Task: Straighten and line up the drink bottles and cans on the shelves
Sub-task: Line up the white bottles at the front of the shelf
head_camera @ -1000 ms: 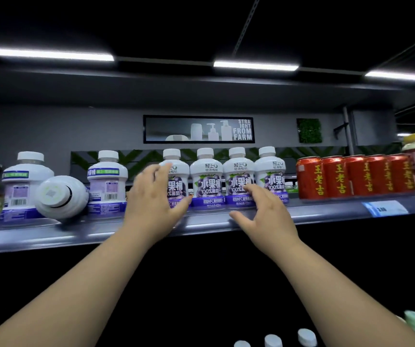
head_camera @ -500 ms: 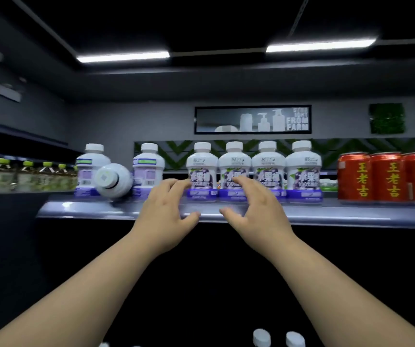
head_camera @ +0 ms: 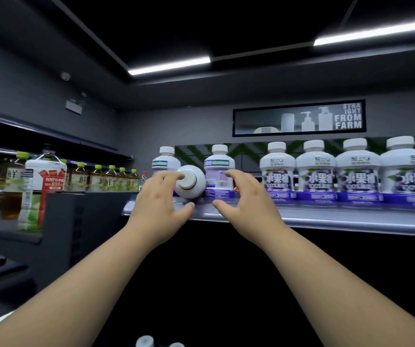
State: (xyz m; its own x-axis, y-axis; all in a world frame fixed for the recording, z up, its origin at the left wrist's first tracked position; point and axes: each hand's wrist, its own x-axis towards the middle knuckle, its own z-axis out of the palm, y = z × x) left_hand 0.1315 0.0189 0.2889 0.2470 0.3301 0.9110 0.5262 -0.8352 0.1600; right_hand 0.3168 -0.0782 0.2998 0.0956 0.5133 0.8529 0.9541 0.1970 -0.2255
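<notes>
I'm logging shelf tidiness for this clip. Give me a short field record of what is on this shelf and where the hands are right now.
shelf: metal ledge
tipped bottle: white, on its side, cap toward camera
upright neighbours: one either side
juice row: four upright, labels forward
left hand: open, fingertips at the tipped bottle
right hand: open, beside it, no grip

Two bare forearms enter from the lower edge, uncovered by any sleeve within view. The left hand (head_camera: 160, 211) and right hand (head_camera: 246, 207) wear no gloves. No rings, watch or bands show on fingers or wrists.
</notes>
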